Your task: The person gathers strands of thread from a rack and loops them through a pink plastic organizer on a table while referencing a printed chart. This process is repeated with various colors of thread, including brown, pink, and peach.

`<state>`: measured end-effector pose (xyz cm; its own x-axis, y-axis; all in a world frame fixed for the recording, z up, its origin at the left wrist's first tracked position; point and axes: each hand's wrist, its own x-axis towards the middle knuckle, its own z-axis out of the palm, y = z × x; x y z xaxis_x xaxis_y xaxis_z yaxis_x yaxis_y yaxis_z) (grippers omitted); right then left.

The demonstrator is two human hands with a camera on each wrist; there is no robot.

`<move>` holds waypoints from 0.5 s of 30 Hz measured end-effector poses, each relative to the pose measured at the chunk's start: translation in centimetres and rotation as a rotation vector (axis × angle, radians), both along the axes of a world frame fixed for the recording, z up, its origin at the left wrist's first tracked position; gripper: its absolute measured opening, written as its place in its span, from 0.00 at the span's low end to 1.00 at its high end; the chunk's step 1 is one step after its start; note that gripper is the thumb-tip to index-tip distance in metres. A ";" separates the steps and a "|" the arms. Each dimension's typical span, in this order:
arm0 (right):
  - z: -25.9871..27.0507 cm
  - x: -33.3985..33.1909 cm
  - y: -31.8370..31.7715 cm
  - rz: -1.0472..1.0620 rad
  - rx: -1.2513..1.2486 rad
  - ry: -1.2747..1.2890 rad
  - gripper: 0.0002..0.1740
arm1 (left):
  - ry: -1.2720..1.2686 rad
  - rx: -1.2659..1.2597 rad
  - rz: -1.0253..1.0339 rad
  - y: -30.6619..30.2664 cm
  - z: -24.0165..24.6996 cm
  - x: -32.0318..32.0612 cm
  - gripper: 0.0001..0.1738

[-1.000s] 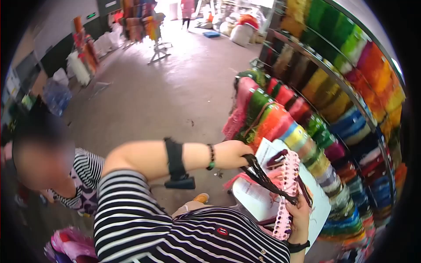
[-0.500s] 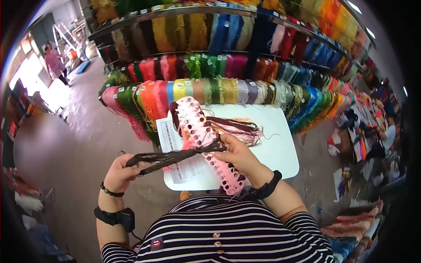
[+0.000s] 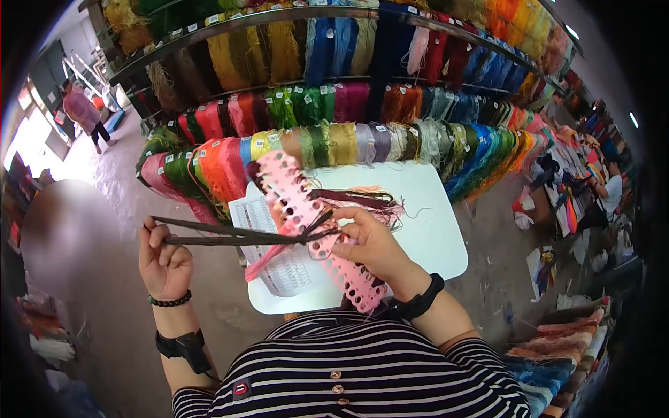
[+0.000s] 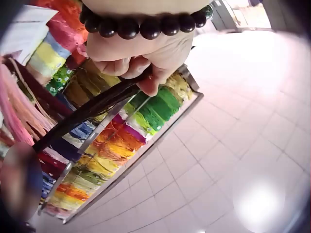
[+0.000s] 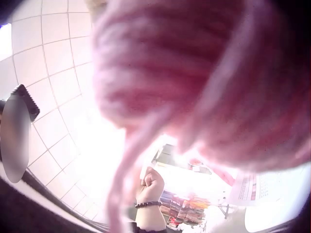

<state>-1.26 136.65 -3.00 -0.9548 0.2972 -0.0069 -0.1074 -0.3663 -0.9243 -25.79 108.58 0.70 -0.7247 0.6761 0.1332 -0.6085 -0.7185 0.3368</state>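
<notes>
A dark thread skein (image 3: 237,235) is stretched nearly level across the head view. Its left end is looped over the curled fingers of my left hand (image 3: 166,261); in the left wrist view that hand (image 4: 141,63) grips the dark strands (image 4: 92,108). My right hand (image 3: 373,244) pinches the skein's other end against a pink strip with holes (image 3: 286,188), which lies slanted under it. Pink and maroon threads (image 3: 362,200) hang from the strip. Blurred pink yarn (image 5: 165,63) fills much of the right wrist view and hides the right fingers there.
A white board (image 3: 435,244) with a printed sheet (image 3: 279,275) lies under the strip. Racks of coloured skeins (image 3: 327,104) curve behind it. Another person (image 3: 83,111) stands far left, a blurred head is nearer at left, and someone else (image 3: 612,191) is at far right.
The view has swung round to face the racks. My left hand has pulled away to the left, and the skein, loose and bunched before, is now drawn straight and narrow.
</notes>
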 end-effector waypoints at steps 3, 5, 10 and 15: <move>0.4 0.7 1.0 -0.070 0.158 -0.074 0.38 | 0.188 -0.149 -0.426 -0.3 0.9 0.9 0.20; 0.3 1.4 1.2 -0.066 0.204 -0.102 0.42 | 0.276 -0.183 -0.440 -0.8 0.4 0.3 0.21; 0.8 1.5 0.4 -0.109 0.236 -0.105 0.49 | -0.045 -0.023 -0.062 -0.5 -0.8 -1.6 0.20; 1.1 1.4 1.2 -0.242 0.248 -0.052 0.47 | 0.163 -0.054 -0.441 -0.7 -0.9 -1.4 0.21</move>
